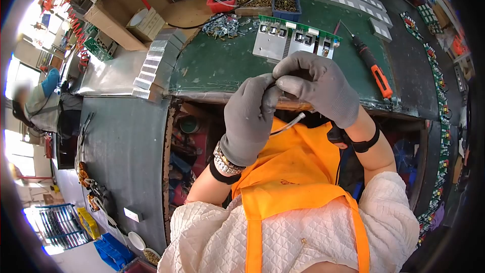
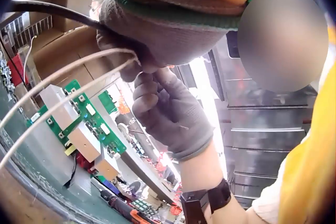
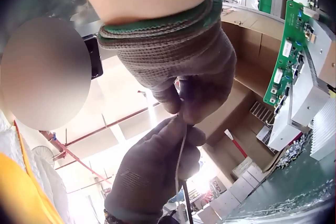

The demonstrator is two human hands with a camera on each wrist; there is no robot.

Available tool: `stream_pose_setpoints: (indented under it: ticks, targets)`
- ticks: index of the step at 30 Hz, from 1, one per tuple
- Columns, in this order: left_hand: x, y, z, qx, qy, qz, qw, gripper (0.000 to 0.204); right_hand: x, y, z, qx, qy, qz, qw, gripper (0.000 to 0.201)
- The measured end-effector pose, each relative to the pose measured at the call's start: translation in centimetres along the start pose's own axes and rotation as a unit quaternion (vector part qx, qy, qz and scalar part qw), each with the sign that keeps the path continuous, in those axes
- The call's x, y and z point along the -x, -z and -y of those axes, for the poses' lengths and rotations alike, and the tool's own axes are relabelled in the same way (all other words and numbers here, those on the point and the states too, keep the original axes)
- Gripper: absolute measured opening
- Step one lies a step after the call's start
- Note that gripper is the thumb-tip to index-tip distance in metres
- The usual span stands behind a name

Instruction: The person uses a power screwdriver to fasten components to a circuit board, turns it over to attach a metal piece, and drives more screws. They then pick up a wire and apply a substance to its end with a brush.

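Both gloved hands, our left hand (image 1: 249,119) and right hand (image 1: 318,87), pinch the thin white wires (image 2: 63,85), which look light and limp, best held near the ends.

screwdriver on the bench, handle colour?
Orange with black, on the screwdriver lying right of the circuit board. Head view shows it best.

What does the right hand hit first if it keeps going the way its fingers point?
The right hand points its fingers toward the left hand, already meeting it at the thin white wires both pinch. So the left hand comes first; depth looks near zero.
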State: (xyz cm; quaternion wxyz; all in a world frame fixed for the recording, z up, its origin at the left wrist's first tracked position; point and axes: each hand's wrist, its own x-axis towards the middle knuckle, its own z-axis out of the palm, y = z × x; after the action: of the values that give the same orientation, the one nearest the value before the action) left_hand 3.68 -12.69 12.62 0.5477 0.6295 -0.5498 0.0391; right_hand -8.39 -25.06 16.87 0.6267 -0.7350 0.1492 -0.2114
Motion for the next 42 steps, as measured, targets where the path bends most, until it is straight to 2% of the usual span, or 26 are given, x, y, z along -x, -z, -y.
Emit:
stream_pose_setpoints:
  ticks: [1,2,3,4,5,7,9,10,13,15,20,22,26,28,31,33,35,36,37,39,42]
  targets:
    - [0.2,0.0,0.0,0.008,0.013,0.008,1.0,0.015,0.1,0.3,0.1,0.0,0.0,0.0,1.0,0.014]
    - [0.3,0.0,0.0,0.008,0.013,0.008,1.0,0.015,0.2,0.7,0.3,-0.056,-0.039,0.025,0.997,0.017]
    - [0.4,0.1,0.1,0.054,0.054,0.014,0.997,0.015,0.2,0.9,0.3,-0.111,-0.078,0.051,0.989,0.02]
    - [0.4,0.1,0.1,0.1,0.096,0.019,0.99,0.015,0.1,0.9,0.3,-0.11,-0.077,0.052,0.99,0.02]
    - [0.5,0.2,0.1,0.099,0.095,0.019,0.99,0.015,0.2,0.9,0.3,-0.075,-0.061,0.038,0.995,0.021]
    - [0.6,0.4,0.1,0.161,0.158,0.045,0.973,0.015,0.2,0.7,-0.1,-0.04,-0.045,0.023,0.998,0.022]
    - [0.8,0.3,0.2,0.209,0.176,0.05,0.961,0.018,0.2,0.1,-0.7,-0.032,0.056,-0.019,0.998,0.019]
    - [0.8,0.2,0.3,0.255,0.195,0.052,0.946,0.022,0.2,0.1,-0.6,-0.032,0.056,-0.02,0.998,0.019]
    - [0.9,0.1,0.3,0.287,0.2,0.072,0.934,0.022,-0.2,0.4,-0.2,-0.005,0.043,0.016,0.999,0.016]
    - [1.0,0.1,0.2,0.288,0.202,0.072,0.933,0.023,-0.4,0.4,0.2,0.069,0.061,0.018,0.996,0.014]
    - [1.0,0.6,0.6,0.329,0.217,0.071,0.916,0.025,-0.1,0.1,-0.2,0.064,0.065,0.037,0.995,0.013]
    - [1.1,0.7,0.6,0.37,0.244,0.092,0.892,0.025,-0.1,0.0,-0.5,0.047,0.066,0.033,0.996,0.013]
    - [0.9,0.1,-0.1,0.411,0.237,0.074,0.877,0.026,-0.1,-0.1,-0.4,0.074,0.022,0.013,0.997,0.014]
    - [1.0,0.1,-0.4,0.431,0.27,0.056,0.859,0.023,-0.1,-0.1,-0.1,0.089,0.015,0.006,0.996,0.014]
    - [1.0,0.2,-0.4,0.448,0.278,0.067,0.847,0.024,-0.6,0.1,0.1,0.064,-0.007,0.036,0.997,0.018]
    - [1.3,0.5,0.0,0.435,0.267,0.074,0.857,0.025,-1.1,0.2,-0.4,0.255,0.159,0.014,0.954,0.021]
    - [1.5,0.5,0.5,0.423,0.256,0.082,0.866,0.027,-1.4,0.5,-0.2,0.292,0.184,0.041,0.938,0.02]
    - [1.7,0.5,0.8,0.387,0.231,0.086,0.888,0.028,-1.6,0.6,-0.1,0.329,0.21,0.067,0.918,0.02]
    - [1.7,0.4,0.9,0.352,0.206,0.089,0.909,0.03,-1.8,0.7,0.1,0.329,0.209,0.067,0.919,0.02]
    - [1.8,0.5,0.9,0.363,0.212,0.092,0.903,0.029,-2.4,0.8,0.7,0.365,0.256,0.116,0.887,0.016]
    - [2.0,1.4,1.2,0.367,0.222,0.107,0.897,0.029,-3.0,0.9,1.6,0.375,0.254,0.085,0.887,0.014]
